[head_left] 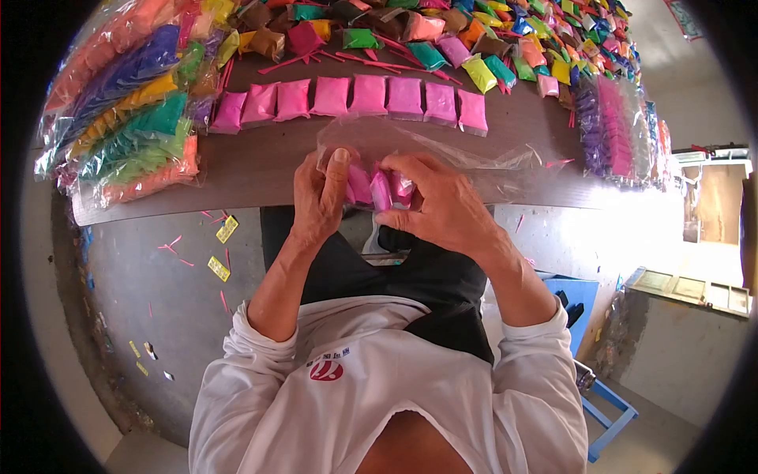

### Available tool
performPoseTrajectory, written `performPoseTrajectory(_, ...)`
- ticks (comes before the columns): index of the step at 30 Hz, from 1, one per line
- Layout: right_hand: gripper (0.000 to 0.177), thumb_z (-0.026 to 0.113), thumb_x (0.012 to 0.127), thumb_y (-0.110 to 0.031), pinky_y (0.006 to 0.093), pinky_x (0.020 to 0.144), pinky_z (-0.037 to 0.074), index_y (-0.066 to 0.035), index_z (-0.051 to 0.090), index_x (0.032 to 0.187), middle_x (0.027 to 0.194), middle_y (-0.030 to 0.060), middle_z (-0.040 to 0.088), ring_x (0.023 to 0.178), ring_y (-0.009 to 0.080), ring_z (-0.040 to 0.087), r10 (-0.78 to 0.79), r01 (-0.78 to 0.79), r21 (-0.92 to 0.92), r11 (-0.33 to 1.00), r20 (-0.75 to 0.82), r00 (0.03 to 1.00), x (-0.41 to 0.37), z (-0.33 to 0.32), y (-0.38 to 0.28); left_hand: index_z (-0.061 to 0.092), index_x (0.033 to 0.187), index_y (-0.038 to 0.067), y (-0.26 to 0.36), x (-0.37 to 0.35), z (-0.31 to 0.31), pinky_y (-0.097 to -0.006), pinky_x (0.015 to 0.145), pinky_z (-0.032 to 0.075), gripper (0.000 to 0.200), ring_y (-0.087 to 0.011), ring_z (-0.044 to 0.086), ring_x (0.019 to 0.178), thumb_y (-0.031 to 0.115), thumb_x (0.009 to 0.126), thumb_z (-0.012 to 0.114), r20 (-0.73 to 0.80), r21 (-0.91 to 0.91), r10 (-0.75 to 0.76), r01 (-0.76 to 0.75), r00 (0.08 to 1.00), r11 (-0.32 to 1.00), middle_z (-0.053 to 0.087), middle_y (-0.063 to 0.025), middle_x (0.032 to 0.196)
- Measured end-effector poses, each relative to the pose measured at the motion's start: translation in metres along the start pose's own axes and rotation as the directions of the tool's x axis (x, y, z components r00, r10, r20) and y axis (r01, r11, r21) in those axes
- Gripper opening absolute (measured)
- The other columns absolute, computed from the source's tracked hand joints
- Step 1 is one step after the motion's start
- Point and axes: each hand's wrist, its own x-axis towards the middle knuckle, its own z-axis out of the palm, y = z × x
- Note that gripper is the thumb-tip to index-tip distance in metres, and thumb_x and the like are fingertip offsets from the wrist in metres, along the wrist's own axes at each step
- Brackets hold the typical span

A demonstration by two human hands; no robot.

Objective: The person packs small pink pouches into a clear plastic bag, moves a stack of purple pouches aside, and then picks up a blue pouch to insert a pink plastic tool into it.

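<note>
My left hand is closed on the side of a clear plastic bag, thumb pointing up. The long bag spreads to the right over the table edge. My right hand pinches a small pink packet between thumb and fingers at the bag's mouth. Another pink packet shows beside my left fingers, apparently inside the film. Beyond my hands, several pink and magenta packets lie in a slightly curved row on the brown table.
A heap of mixed-colour packets covers the table's back. Filled bags are stacked at left and right. Pink strips lie behind the row. A blue stool stands to my right. Scraps litter the floor.
</note>
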Motion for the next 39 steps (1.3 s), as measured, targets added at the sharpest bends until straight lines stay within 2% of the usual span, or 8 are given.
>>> performPoseTrajectory(2,0.051,0.078,0.074,-0.030,0.0429,0.082,0.051,-0.007,0.059,0.116,0.107,0.0176,0.064,0.095,0.0370,0.064,-0.018,0.020,0.032,0.999,-0.083,0.996,0.001,0.003,0.003,0.060,0.095,0.001,0.005,-0.002,-0.002,-0.0286,0.083,0.041,0.043,-0.0138,0.053,0.089,0.039,0.103,0.042,0.031,0.042,-0.081,0.080,0.996,0.996,0.060,-0.0049,0.092)
performPoseTrajectory(5,0.045,0.078,0.076,-0.028,0.0427,0.079,0.052,-0.005,0.062,0.110,0.101,0.0172,0.066,0.090,0.0375,0.065,-0.027,0.030,0.017,0.999,-0.177,0.984,0.002,0.007,0.009,0.063,0.097,0.000,0.002,0.000,0.000,-0.0260,0.064,0.039,0.041,-0.0090,0.046,0.073,0.039,0.101,0.050,-0.003,-0.006,0.004,-0.004,1.000,1.000,0.055,-0.0012,0.081)
performPoseTrajectory(6,0.043,0.078,0.076,-0.027,0.0427,0.079,0.052,-0.005,0.062,0.109,0.100,0.0171,0.066,0.089,0.0376,0.065,-0.027,0.028,0.001,1.000,-0.204,0.979,0.001,0.008,0.010,0.063,0.097,0.001,0.002,-0.001,-0.001,-0.0266,0.070,0.039,0.041,-0.0103,0.048,0.078,0.039,0.102,0.047,0.010,0.013,-0.014,0.014,1.000,1.000,0.057,-0.0021,0.084)
performPoseTrajectory(8,0.044,0.078,0.076,-0.026,0.0427,0.079,0.052,-0.005,0.062,0.111,0.100,0.0176,0.066,0.090,0.0382,0.065,-0.070,0.074,0.014,0.997,-0.217,0.974,0.000,0.011,0.013,0.061,0.097,0.002,0.004,-0.002,-0.002,-0.0278,0.082,0.041,0.042,-0.0129,0.052,0.088,0.038,0.104,0.041,0.034,0.050,-0.048,0.046,0.998,0.998,0.060,-0.0039,0.091)
performPoseTrajectory(18,0.061,0.078,0.078,-0.018,0.0380,0.079,0.053,-0.004,0.053,0.132,0.113,0.0190,0.064,0.091,0.0277,0.066,-0.056,0.073,0.087,0.994,-0.176,0.983,-0.007,0.007,0.004,0.063,0.091,0.000,0.005,0.002,-0.002,-0.0288,0.086,0.041,0.043,-0.0145,0.054,0.093,0.038,0.103,0.045,0.029,0.058,-0.017,0.015,0.999,0.998,0.063,-0.0065,0.094)
performPoseTrajectory(30,0.053,0.067,0.074,-0.001,0.0446,0.084,0.051,-0.002,0.052,0.125,0.107,0.0214,0.064,0.093,0.0390,0.064,-0.124,0.121,-0.030,0.992,-0.166,0.978,-0.005,0.012,0.015,0.063,0.092,0.000,0.011,-0.001,0.000,-0.0284,0.083,0.041,0.037,-0.0140,0.054,0.088,0.030,0.103,0.043,0.002,0.063,-0.089,0.089,0.996,0.994,0.063,-0.0054,0.092)
performPoseTrajectory(36,0.044,0.067,0.076,-0.002,0.0313,0.069,0.053,-0.003,0.061,0.119,0.095,0.0150,0.068,0.075,0.0252,0.067,-0.050,0.057,0.077,0.995,-0.091,0.995,-0.029,-0.038,-0.009,0.063,0.097,0.000,0.003,0.000,-0.002,-0.0275,0.077,0.042,0.035,-0.0128,0.053,0.085,0.030,0.103,0.045,0.023,0.092,-0.009,0.007,1.000,0.996,0.062,-0.0042,0.091)
performPoseTrajectory(39,0.028,0.067,0.081,-0.003,0.0254,0.062,0.051,0.000,0.065,0.109,0.084,0.0115,0.069,0.065,0.0160,0.065,-0.274,0.296,0.038,0.954,-0.281,0.920,-0.054,-0.081,-0.015,0.062,0.089,0.000,0.010,0.001,0.002,-0.0308,0.082,0.042,0.041,-0.0166,0.056,0.087,0.032,0.103,0.041,0.001,0.118,0.003,-0.003,1.000,0.993,0.063,-0.0067,0.090)
